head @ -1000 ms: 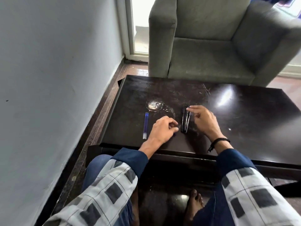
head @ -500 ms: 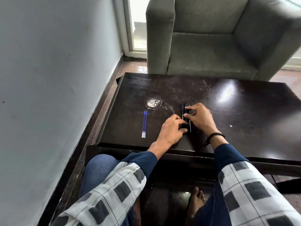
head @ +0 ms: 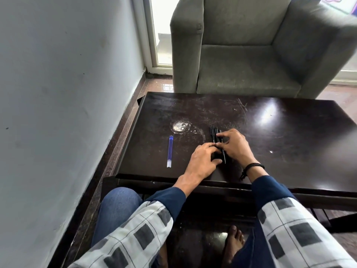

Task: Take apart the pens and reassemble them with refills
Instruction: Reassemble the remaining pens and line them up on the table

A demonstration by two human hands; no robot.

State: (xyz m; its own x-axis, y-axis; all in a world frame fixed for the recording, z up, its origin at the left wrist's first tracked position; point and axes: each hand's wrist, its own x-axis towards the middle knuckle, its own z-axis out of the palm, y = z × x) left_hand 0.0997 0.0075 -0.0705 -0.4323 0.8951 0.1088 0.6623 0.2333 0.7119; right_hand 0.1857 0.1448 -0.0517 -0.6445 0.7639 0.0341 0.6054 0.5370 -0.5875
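A small bunch of black pens (head: 214, 132) lies side by side on the dark table (head: 280, 144), pointing away from me. My right hand (head: 234, 147) pinches the bunch from the right, index finger across the barrels and thumb below. My left hand (head: 203, 161) meets it from the left, with curled fingertips on the near part of the pens, which it partly hides. One pen tip shows between the hands. A few blue refills (head: 170, 150) lie together on the table to the left, apart from both hands.
A whitish ring stain (head: 180, 127) marks the table behind the refills. A grey armchair (head: 247, 55) stands right behind the table. A wall (head: 67, 93) runs close along the left. My knees and bare feet are under the near edge.
My left hand has moved right and forward from beside the pens onto them. My right hand has curled in over the bunch, so that both hands now meet on it.
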